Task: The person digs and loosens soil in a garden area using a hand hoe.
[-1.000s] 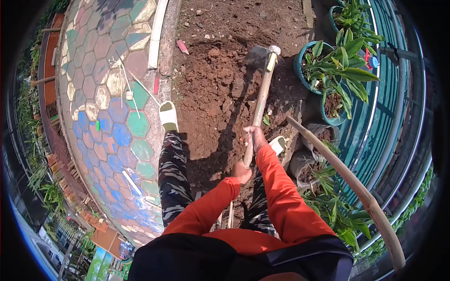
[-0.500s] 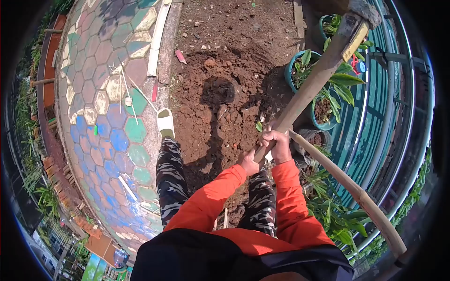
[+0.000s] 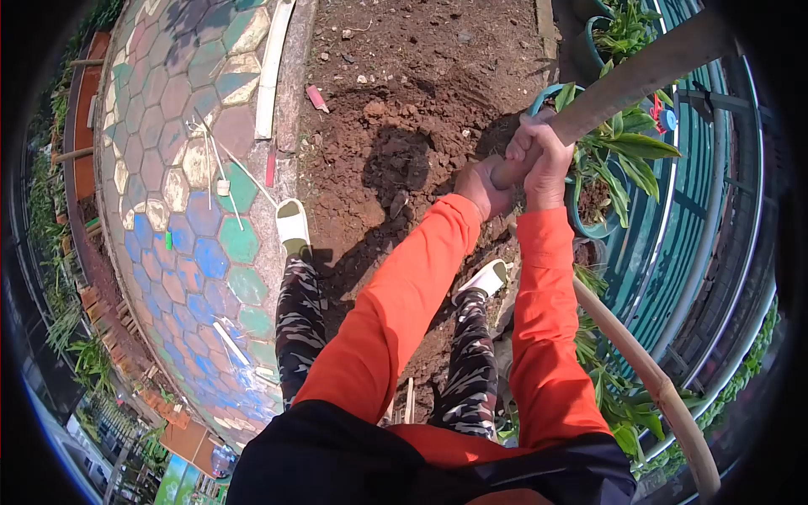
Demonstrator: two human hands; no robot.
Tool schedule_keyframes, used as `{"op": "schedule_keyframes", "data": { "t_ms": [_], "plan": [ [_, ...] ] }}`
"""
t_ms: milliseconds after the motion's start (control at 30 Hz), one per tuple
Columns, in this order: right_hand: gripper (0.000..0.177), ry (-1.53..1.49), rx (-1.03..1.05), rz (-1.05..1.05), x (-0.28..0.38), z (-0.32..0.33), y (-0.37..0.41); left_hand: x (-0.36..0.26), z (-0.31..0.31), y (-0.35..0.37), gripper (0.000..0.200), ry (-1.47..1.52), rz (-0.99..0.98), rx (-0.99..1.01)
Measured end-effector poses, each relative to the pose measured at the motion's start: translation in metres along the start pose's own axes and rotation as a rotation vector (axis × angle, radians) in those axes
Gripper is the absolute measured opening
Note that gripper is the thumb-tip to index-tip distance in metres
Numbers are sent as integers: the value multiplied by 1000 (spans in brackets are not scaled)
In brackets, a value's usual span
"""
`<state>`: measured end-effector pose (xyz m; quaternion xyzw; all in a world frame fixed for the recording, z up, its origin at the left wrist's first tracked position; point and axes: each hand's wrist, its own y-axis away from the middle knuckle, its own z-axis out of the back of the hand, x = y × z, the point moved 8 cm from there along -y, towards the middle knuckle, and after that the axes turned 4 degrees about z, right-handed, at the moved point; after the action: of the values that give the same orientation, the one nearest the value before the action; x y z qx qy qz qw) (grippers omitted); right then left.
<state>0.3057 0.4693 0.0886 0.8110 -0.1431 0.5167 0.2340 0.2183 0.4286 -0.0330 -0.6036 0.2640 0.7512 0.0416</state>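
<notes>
Both of my hands are closed around the wooden handle of a hoe (image 3: pixel 640 80), which slants up to the right. My left hand (image 3: pixel 483 188) grips near the handle's lower end. Just above it, close beside, my right hand (image 3: pixel 541 160) wraps the handle. The hoe's head is out of view now, beyond the upper right. Below my hands lies loose, dug-up brown soil (image 3: pixel 353 181), with a dark shadow across it.
Potted plants (image 3: pixel 627 156) and a green metal fence (image 3: pixel 648 278) line the right. A bamboo pole (image 3: pixel 640 366) leans there. Hexagonal painted paving (image 3: pixel 181 227) runs along the left, with a pale board (image 3: pixel 274 71) at its edge. My shoes (image 3: pixel 292 223) stand by the soil.
My hands have moved up and forward with the hoe, arms now stretched further out. The hoe's head, partly seen before at the upper right, has left the view.
</notes>
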Motion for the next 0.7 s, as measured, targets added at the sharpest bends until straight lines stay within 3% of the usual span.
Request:
{"op": "schedule_keyframes", "data": {
  "t_ms": [33,100,133,167,233,300,333,467,567,700],
  "plan": [
    [18,25,-91,-200,-73,25,33,47,11,45,27,-175,263,62],
    [16,94,-235,-752,-227,86,121,184,6,161,32,-167,740,103],
    [16,111,-245,-907,-268,106,141,179,3,191,36,-247,783,98],
    [17,124,-255,-1071,-292,117,166,179,8,208,37,-318,963,16],
    [18,209,-333,-1122,-281,111,155,203,-1,203,34,-239,985,45],
    [15,129,-134,-1106,-275,103,135,160,3,186,30,-258,937,2],
    [13,233,-149,-1080,-270,113,119,162,-7,180,27,-158,970,137],
    [20,437,-91,-1022,-233,120,34,48,4,120,26,-23,742,258],
    [17,296,34,-882,-216,108,-22,6,6,84,29,97,659,309],
    [12,212,-66,-853,-202,91,-25,8,9,83,41,171,618,288]
  ]
}}
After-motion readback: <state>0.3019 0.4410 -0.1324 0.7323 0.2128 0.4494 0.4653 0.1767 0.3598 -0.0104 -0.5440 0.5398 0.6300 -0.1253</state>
